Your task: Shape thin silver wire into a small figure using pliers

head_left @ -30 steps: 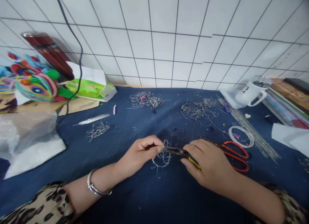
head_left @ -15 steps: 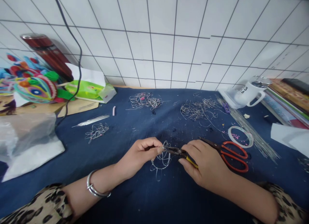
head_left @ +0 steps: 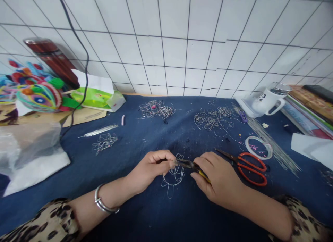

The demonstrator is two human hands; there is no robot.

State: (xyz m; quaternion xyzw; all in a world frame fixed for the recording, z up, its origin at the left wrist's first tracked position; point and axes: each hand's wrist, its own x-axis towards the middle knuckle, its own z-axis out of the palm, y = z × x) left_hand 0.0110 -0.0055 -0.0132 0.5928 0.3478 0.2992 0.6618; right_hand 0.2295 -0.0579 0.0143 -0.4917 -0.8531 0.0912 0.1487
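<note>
My left hand (head_left: 151, 167) pinches a small looped wire piece (head_left: 173, 176) that rests on the blue cloth (head_left: 145, 214). My right hand (head_left: 217, 179) is closed round the yellow handles of dark pliers (head_left: 187, 163). The jaws of the pliers meet the wire right at my left fingertips. A silver bangle sits on my left wrist. Both hands lie low over the cloth near its middle.
Red-handled scissors (head_left: 247, 162) lie just right of my right hand, beside a tape roll (head_left: 258, 147) and straight wires (head_left: 273, 146). Tangled wire heaps (head_left: 156, 109) (head_left: 214, 117) lie further back. A white mug (head_left: 267, 98), books, a clear bag (head_left: 28, 148) and colourful craft pieces (head_left: 36, 92) ring the cloth.
My hands have barely shifted. The right hand with the pliers has slid slightly left, and the wire piece hangs a little lower.
</note>
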